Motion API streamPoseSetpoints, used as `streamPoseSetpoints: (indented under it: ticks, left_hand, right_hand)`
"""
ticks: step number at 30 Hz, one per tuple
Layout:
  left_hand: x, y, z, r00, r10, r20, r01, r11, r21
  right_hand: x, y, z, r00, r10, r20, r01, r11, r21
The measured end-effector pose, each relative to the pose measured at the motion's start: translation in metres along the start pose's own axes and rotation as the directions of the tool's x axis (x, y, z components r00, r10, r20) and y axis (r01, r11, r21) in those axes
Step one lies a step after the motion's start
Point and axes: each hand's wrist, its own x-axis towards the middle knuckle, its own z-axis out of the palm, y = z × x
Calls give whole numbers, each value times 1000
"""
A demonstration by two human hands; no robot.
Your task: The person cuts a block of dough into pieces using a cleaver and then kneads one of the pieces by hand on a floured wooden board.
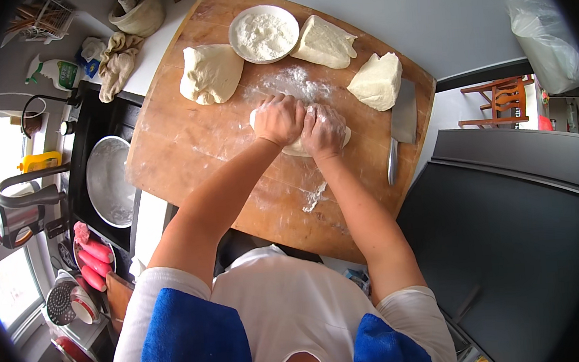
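Observation:
Both hands press side by side on a piece of dough [294, 149] that lies on a floured wooden board [190, 153]. My left hand [279, 119] covers its left part, fingers curled over the far side. Against it, my right hand [325, 129] bears on the right part, with flour on its knuckles. Much of the dough is hidden under the hands. Loose flour [298, 82] is scattered just beyond them. Farther off stand a large dough lump [212, 73], a white bowl of flour [264, 33] and two cut dough pieces, one at the back [323, 42] and one at right [376, 82].
A cleaver [404, 113] lies along the board's right edge. Left of the board is a black sink [103, 119] with a metal basin [111, 182]. Pink-red radishes [94, 262] rest in a colander nearby. A dark cabinet-like surface [498, 236] flanks the right side.

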Motion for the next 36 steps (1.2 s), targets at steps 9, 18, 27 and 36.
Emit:
streamPoseSetpoints:
  ticks: [9, 18, 27, 36]
  left_hand:
    - [36, 4, 5, 973, -204, 108, 214, 972, -93]
    - [-2, 18, -25, 962, -87, 260, 111, 991, -79]
    - [-105, 5, -23, 978, 189, -84, -189, 982, 12]
    - [-85, 5, -15, 999, 4, -34, -5, 999, -40]
  right_hand:
    - [26, 7, 15, 983, -18, -181, 16, 1000, -15]
    - [-12, -19, -24, 980, 191, -51, -189, 981, 49]
    - [-105, -61, -43, 971, -44, -235, 15, 992, -125]
    - [-77, -45, -29, 964, -18, -265, 7, 999, -42]
